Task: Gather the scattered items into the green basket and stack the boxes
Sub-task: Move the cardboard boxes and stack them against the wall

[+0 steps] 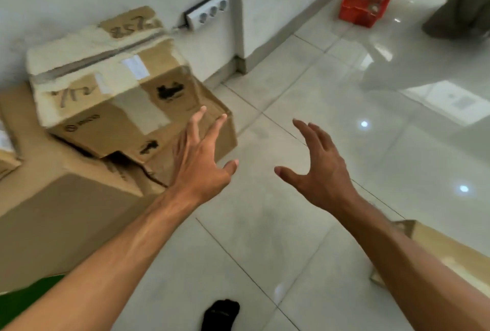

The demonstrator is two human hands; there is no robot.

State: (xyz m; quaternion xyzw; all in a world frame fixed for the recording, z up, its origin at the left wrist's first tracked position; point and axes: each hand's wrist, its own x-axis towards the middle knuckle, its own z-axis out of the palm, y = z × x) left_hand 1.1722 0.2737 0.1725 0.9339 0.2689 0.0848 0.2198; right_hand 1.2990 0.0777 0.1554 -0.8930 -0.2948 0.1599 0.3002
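A worn cardboard box [106,86] with torn tape and scribbled numbers sits tilted on top of a larger flat box [185,153] by the wall at the left. A big brown box [61,214] lies in front of them. My left hand [201,161] hovers open, fingers spread, just right of the stacked boxes and apart from them. My right hand [318,166] is open too, over the bare tiles. A green edge [26,301], maybe the basket, shows at the lower left. Another cardboard box [448,259] pokes out under my right forearm.
A white power strip [209,11] hangs on the wall behind the boxes. At the top right another person crouches at a red crate [363,9]. A wall corner [241,60] juts out mid-frame. My black sock [221,313] shows at the bottom. Glossy floor tiles stretch right.
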